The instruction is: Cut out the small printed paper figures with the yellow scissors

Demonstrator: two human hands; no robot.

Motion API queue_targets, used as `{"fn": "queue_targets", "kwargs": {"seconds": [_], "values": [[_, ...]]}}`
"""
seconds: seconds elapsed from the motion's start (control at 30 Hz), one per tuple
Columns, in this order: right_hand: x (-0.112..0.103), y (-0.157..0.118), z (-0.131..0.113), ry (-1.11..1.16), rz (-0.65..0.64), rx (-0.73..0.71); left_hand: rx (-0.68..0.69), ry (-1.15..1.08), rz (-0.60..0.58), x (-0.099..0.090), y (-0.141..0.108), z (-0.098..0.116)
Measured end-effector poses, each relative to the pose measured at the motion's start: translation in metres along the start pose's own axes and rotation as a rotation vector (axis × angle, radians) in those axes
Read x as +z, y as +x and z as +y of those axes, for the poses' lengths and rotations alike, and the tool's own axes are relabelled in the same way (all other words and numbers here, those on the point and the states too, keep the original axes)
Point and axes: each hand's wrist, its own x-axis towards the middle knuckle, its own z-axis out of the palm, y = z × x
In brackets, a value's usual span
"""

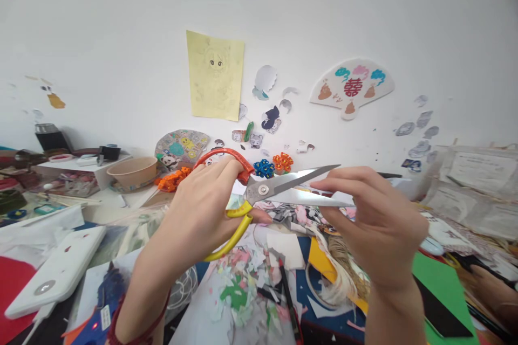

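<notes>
Closest to view, the left hand (pixel 206 202) gripped the scissors (pixel 265 190) by their handles, blades parted above the paper scraps (pixel 240 285). The right hand (pixel 376 221) curled at the blade tips; whether it pinched anything was too blurred to tell. One careless squeeze could have nicked its fingers, so near the edges.
</notes>
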Motion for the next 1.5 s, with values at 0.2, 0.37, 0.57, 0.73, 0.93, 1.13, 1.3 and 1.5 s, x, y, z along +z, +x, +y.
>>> {"fn": "queue_targets", "kwargs": {"seconds": [0.2,0.37,0.57,0.73,0.93,1.13,1.3,1.5], "values": [[-0.001,-0.0006,0.0,-0.012,0.005,-0.016,-0.003,0.023,-0.015,0.0005,0.0,0.0008],[-0.0005,0.0001,0.0004,0.004,-0.002,-0.01,-0.031,0.027,-0.026,0.0002,-0.0007,0.0],[0.0003,0.0006,-0.0003,0.024,0.003,-0.013,-0.04,0.028,-0.039,-0.001,-0.0017,0.0003],[0.0008,0.0002,-0.0007,0.041,0.0,0.013,-0.027,0.054,-0.047,-0.0013,-0.0024,-0.0001],[0.0,0.0001,-0.002,0.051,-0.003,0.029,-0.006,0.058,-0.042,-0.0012,-0.002,-0.0011],[0.0003,0.0006,-0.0011,0.055,-0.004,0.04,-0.019,0.056,-0.063,-0.0018,-0.0022,-0.0006],[0.0006,-0.0003,0.0004,0.045,0.005,0.02,-0.023,0.069,-0.065,-0.0018,-0.0032,-0.001],[-0.0001,-0.0005,-0.0007,0.042,0.007,0.04,-0.042,0.055,-0.068,-0.0024,-0.0029,-0.0004]]}}
